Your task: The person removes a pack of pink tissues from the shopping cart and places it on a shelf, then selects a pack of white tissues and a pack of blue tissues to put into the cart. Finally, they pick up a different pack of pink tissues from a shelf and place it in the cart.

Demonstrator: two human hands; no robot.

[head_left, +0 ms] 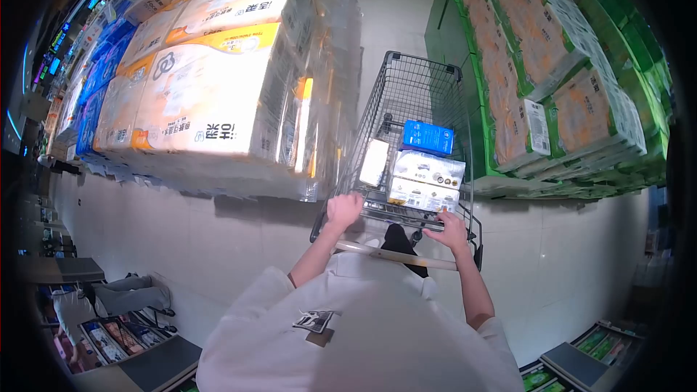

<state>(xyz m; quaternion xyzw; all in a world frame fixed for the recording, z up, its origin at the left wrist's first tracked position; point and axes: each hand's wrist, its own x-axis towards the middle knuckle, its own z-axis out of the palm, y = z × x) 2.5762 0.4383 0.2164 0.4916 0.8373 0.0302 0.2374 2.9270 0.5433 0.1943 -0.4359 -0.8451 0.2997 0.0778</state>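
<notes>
A dark wire shopping cart (377,91) stands in front of me, its pale handle bar (396,255) close to my body. My left hand (345,210) is curled closed at the basket's rear left corner. At the rear right edge, my right hand (449,231) bends its fingers over the rim, thumb out to the left. In the basket lie a blue pack (428,137), a white pack of paper rolls or tissues (427,178) and a smaller white box (374,162). The exact grip under both hands is partly hidden.
Large plastic-wrapped tissue packs (210,94) are piled high on the left, close to the cart. A green display (475,116) with stacked orange-and-green packs (592,112) borders the right side. Behind at lower left is another person (131,294) near shelves. Shiny tile floor (392,0) runs ahead.
</notes>
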